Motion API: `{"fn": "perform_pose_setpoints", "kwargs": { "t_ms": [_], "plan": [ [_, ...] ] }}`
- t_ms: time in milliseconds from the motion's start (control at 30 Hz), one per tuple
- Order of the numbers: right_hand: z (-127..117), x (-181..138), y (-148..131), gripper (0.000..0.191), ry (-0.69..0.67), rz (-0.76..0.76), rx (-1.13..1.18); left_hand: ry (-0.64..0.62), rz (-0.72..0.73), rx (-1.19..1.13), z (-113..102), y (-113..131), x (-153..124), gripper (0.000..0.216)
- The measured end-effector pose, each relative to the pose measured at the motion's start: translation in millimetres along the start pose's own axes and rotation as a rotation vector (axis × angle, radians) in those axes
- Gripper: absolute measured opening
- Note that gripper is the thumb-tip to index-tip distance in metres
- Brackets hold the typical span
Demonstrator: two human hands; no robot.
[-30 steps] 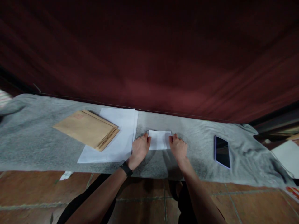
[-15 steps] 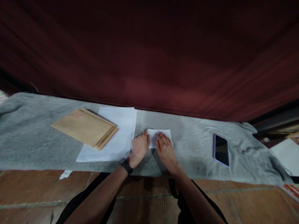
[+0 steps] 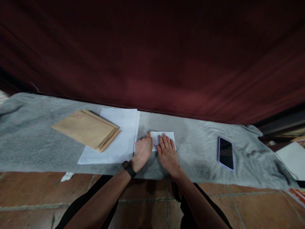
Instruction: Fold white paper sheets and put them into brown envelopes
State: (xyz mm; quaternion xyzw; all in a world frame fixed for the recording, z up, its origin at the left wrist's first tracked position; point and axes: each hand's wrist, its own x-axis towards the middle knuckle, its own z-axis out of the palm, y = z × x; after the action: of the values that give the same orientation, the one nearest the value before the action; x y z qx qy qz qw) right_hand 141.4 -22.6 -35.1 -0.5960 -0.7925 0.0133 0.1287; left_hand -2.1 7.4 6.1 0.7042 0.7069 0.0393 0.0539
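A small white folded sheet of paper [image 3: 155, 135] lies flat on the grey cloth in front of me. My left hand [image 3: 143, 149], with a dark watch on its wrist, is at the paper's left edge. Its index finger and thumb reach along that edge, and the other fingers are curled in. My right hand [image 3: 167, 155] lies palm down on the right part of the paper, fingers stretched out and slightly spread. Left of my hands, larger white sheets [image 3: 124, 140] lie stacked, partly covered by a pile of brown envelopes [image 3: 85, 128] with red print on the top one.
The grey cloth [image 3: 195, 143] covers a long, narrow surface. A phone with a purple edge [image 3: 226, 153] lies on its right side. A dark red curtain [image 3: 152, 73] hangs along the back. Below are tiled floor [image 3: 143, 210] and a white scrap [image 3: 67, 176].
My right hand has moved slightly right and toward me on the paper, and its fingers have spread. My left hand stays at the left edge.
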Motion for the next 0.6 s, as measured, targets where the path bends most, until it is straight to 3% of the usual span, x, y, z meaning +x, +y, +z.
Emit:
{"fn": "perform_pose_setpoints", "kwargs": {
  "t_ms": [100, 200, 333, 600],
  "plan": [
    [2, 0, 2, 0.054, -0.005, -0.008, -0.016, 0.076, 0.063, -0.022, -2, 6, -6, 0.038],
    [5, -3, 5, 0.055, -0.016, -0.046, -0.054, 0.139, 0.225, -0.082, 7, 21, -20, 0.035],
    [9, -9, 8, 0.061, -0.002, -0.105, -0.122, 0.210, 0.458, -0.291, 28, 32, -38, 0.061],
    [7, -10, 16, 0.062, 0.006, -0.143, -0.141, 0.150, 0.498, -0.315, 40, 14, -48, 0.086]
  ]
}}
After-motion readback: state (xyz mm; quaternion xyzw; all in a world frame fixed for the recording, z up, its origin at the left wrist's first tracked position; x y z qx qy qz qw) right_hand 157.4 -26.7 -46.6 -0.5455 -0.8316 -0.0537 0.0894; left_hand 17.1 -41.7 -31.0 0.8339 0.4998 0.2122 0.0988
